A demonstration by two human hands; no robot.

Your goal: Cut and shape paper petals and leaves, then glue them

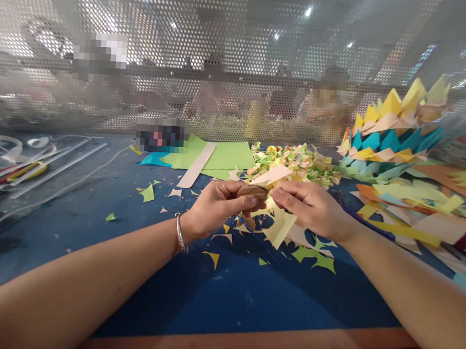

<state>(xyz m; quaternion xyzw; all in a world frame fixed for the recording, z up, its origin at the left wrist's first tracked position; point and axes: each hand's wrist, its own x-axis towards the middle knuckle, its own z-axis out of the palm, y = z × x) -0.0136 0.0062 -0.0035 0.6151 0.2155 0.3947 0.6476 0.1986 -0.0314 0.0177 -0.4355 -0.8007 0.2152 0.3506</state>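
My left hand (pixel 221 201) is closed around a small brown, wood-like piece (pixel 252 191), its thumb pressed on top. Close by on the right, my right hand (pixel 313 207) pinches pale paper between thumb and fingers. A cream paper strip (pixel 274 174) slants up from between the two hands; which fingers grip it is partly hidden. Under the hands lie cut pale-yellow paper (pixel 280 226) and green offcuts (pixel 315 257). Behind them rises a heap of small curled paper bits (pixel 297 162) in green, cream and yellow.
Green sheets (pixel 230 157) and a pale strip (pixel 197 164) lie behind my left hand. Zigzag-edged paper stacks (pixel 394 126) stand at the right, with loose scraps (pixel 412 212) in front. Yellow-handled scissors (pixel 28 171) and clear rods lie left. A perforated screen (pixel 234 32) closes the back.
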